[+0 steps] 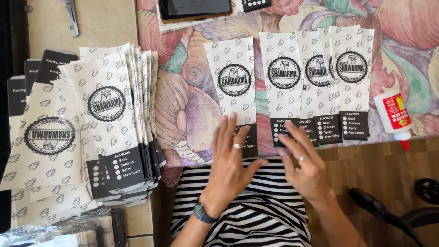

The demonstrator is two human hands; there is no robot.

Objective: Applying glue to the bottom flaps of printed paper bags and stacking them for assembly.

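Left grip (231, 153) lies open and flat on the nearest paper sleeve (233, 87), long axis running away from it; right grip (304, 160), open, touches the neighbouring sleeve (284, 82).

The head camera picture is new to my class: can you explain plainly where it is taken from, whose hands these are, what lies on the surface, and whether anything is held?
The picture comes from one camera worn on a person's head, looking down, so both hands are that person's own. The left hand, with a ring and a wristwatch, lies flat on the lower end of one paper bag. The right hand rests open on the next bag. Neither hand grips anything. More printed white bags sit in a row on a flowery tablecloth. A fanned stack of the same bags lies at the left, a glue bottle at the right, and a tablet at the top.
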